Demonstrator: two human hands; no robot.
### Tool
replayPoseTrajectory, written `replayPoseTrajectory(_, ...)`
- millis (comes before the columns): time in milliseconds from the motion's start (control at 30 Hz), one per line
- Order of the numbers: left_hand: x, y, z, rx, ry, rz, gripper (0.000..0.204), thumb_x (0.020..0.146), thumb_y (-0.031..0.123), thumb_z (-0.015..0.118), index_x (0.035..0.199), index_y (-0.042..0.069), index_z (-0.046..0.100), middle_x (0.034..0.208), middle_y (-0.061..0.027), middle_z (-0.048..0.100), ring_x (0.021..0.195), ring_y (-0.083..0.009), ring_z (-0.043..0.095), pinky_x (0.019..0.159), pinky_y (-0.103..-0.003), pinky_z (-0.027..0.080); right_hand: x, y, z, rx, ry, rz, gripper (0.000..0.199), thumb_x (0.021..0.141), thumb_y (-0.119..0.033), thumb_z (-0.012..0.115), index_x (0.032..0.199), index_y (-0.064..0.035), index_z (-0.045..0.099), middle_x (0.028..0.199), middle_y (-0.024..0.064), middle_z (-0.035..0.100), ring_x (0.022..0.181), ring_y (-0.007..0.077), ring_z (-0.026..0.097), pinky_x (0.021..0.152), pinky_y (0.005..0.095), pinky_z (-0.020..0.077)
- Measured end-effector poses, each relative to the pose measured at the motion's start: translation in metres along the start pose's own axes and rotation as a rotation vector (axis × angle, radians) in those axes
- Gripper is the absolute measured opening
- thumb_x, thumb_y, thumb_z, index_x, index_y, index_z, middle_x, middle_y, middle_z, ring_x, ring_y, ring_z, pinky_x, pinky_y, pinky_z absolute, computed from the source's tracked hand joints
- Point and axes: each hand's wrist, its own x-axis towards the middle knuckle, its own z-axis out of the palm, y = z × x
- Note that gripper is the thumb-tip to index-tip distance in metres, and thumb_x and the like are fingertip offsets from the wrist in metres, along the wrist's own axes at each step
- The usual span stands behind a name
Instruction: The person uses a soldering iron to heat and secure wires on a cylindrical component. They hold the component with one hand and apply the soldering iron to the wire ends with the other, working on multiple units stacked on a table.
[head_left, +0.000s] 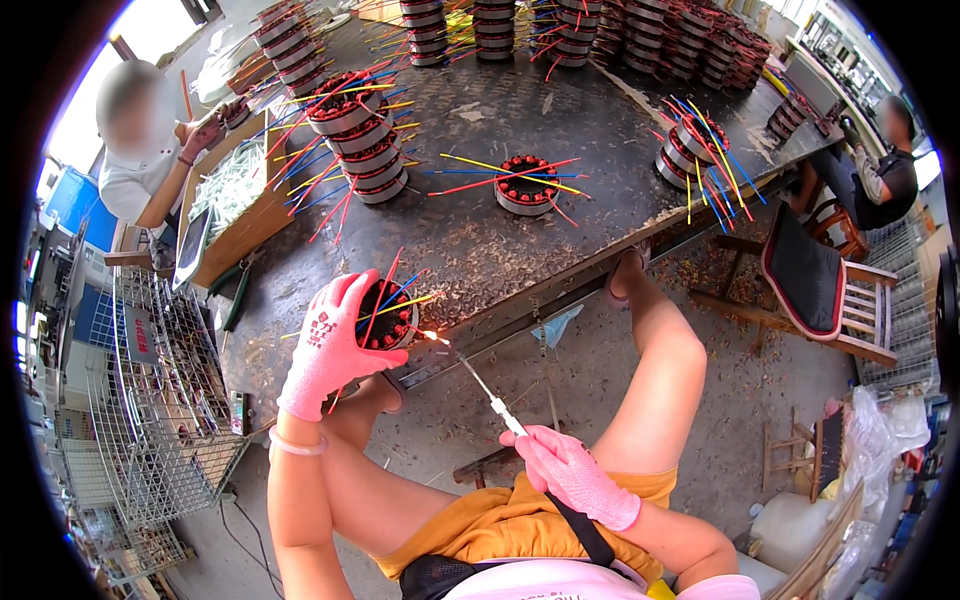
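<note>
My left hand [330, 345], in a pink glove, grips a round motor stator [390, 318] with copper windings and red, blue and yellow wires, held at the near edge of the dark worktable [480, 240]. My right hand [575, 475], also gloved in pink, holds a thin soldering torch [480, 385] whose small flame tip touches the stator's right side. My bare knees are raised under the table edge.
A single stator [527, 185] lies mid-table, a stack [360, 140] stands to its left, another [690, 150] at the right, many stacks along the far edge. A wire basket [165, 420] stands left. People sit at far left and far right. A wooden chair [830, 290] stands right.
</note>
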Motion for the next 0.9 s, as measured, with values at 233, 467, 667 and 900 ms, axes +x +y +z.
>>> replayPoseTrajectory(233,-0.001,-0.002,0.001,0.000,0.002,0.003,0.099,0.054,0.031,0.092,0.139,0.005,0.048,0.135,-0.0166,0.052,0.127,-0.0396,0.048,0.109,-0.047,0.039,0.000,-0.001,0.001,0.034,-0.003,0.017,0.030,0.106,-0.019,0.047,0.121,0.0029,0.061,0.065,-0.0048,0.044,0.055,0.0037,0.039,0.053,0.0205,0.0312)
replayPoseTrajectory(467,0.000,0.001,-0.001,-0.002,0.009,0.016,0.097,0.055,0.031,0.091,0.138,0.005,0.049,0.133,-0.0163,0.053,0.125,-0.0393,0.049,0.108,-0.046,0.040,-0.001,-0.001,0.001,0.023,0.016,0.015,0.030,0.106,-0.019,0.048,0.120,0.0025,0.062,0.064,-0.0047,0.044,0.055,0.0039,0.039,0.052,0.0207,0.0311)
replayPoseTrajectory(667,-0.001,0.000,0.000,-0.034,0.017,-0.006,0.096,0.055,0.031,0.091,0.138,0.006,0.050,0.132,-0.0160,0.054,0.124,-0.0387,0.050,0.107,-0.046,0.040,-0.004,-0.007,0.002,0.003,0.036,0.041,0.030,0.106,-0.020,0.048,0.121,0.0011,0.062,0.063,-0.0049,0.044,0.055,0.0034,0.039,0.051,0.0208,0.0297)
replayPoseTrajectory(900,-0.001,-0.006,-0.007,-0.014,-0.066,0.136,0.093,0.056,0.023,0.088,0.141,0.008,0.051,0.138,-0.0155,0.052,0.134,-0.0370,0.044,0.120,-0.052,0.026,-0.006,-0.007,-0.001,-0.006,0.031,0.044,0.030,0.106,-0.021,0.048,0.121,0.0004,0.062,0.064,-0.0061,0.042,0.055,0.0033,0.038,0.050,0.0207,0.0293)
